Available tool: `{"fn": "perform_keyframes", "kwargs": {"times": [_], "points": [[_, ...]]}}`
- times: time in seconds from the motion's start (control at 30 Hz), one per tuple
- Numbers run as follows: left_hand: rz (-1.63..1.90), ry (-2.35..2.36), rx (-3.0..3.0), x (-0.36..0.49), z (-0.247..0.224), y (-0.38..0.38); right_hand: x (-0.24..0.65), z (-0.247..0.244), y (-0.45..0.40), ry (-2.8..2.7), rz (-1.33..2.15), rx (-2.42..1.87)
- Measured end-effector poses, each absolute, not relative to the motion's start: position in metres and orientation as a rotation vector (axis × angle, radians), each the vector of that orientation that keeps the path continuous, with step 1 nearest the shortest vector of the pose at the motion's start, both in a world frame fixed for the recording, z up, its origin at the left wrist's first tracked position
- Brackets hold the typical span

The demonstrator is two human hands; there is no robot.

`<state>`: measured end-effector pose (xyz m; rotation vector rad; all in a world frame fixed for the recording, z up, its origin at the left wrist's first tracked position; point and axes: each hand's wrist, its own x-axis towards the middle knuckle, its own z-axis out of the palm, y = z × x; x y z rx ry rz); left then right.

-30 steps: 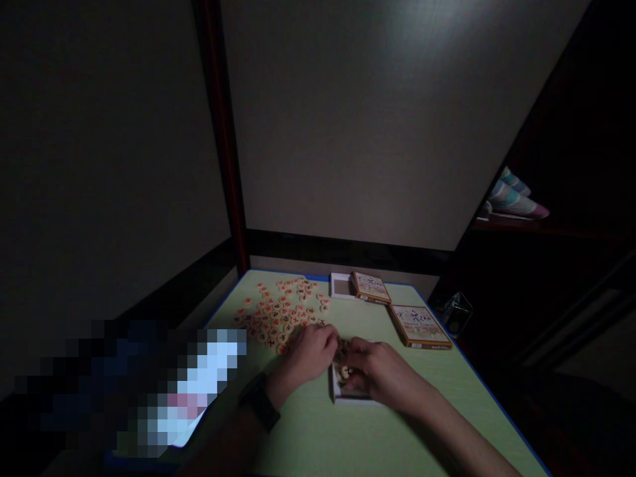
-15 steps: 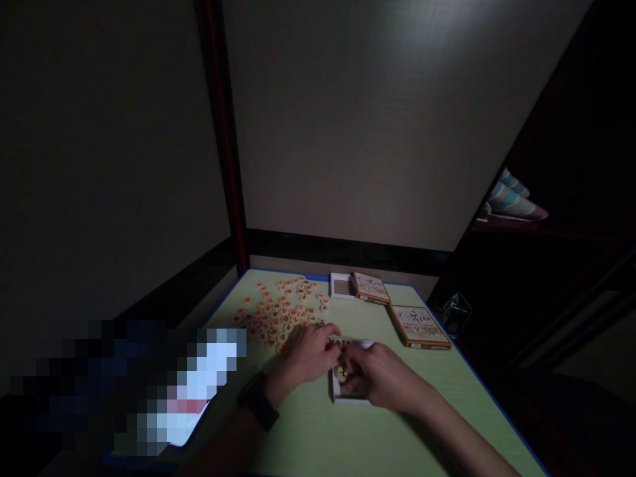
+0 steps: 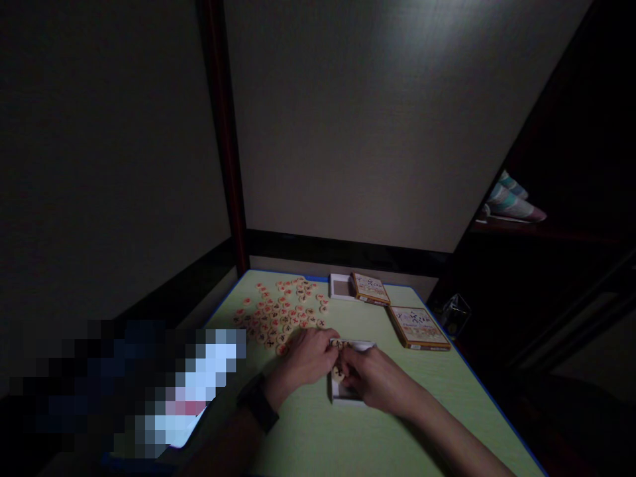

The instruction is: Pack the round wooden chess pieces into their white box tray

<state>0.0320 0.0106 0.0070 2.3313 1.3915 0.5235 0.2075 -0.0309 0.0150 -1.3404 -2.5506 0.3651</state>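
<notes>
A small white box tray [image 3: 346, 401] lies on the green table, with several round Chinese chess pieces [image 3: 338, 373] in its far left part. My left hand [image 3: 309, 356], wearing a dark watch at the wrist, has its fingers curled at the tray's far left corner and steadies it. Over the tray my right hand [image 3: 371, 375] has its fingers pinched on a chess piece, partly hidden by the fingers. Left of my left hand spreads a pile of chess pieces [image 3: 272, 317] with red and black characters.
At the back stands a second white tray [image 3: 340, 286], partly inside its printed sleeve [image 3: 370, 289]. Another printed box sleeve [image 3: 419, 326] lies near the right edge. A lit phone-like screen [image 3: 199, 384], mostly blurred, is at the left. Walls rise behind the table [image 3: 318, 444].
My right hand has moved slightly left and lowered its fingers into the tray beside the pieces. The left hand has shifted only a little at the corner.
</notes>
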Motion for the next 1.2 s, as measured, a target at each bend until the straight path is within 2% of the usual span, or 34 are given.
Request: {"fn": "perform_keyframes", "kwargs": {"times": [0.33,0.6,0.83,0.97,1.2], "points": [[0.56,1.441,2.307,0.03,0.011,0.011,0.233,0.037,-0.019,-2.231,0.564,-1.355],[0.822,1.438,2.286,0.028,0.014,0.013,0.243,0.002,0.01,-1.939,0.131,-1.487],[0.825,1.572,2.395,0.01,0.01,0.024,0.245,-0.01,0.017,-1.957,-0.019,-1.503],[0.685,1.64,2.532,-0.034,0.022,0.029,0.245,-0.014,0.019,-1.983,-0.06,-1.501],[0.051,1.754,2.598,-0.094,0.054,0.026,0.244,-0.018,0.021,-2.083,-0.069,-1.492]]}}
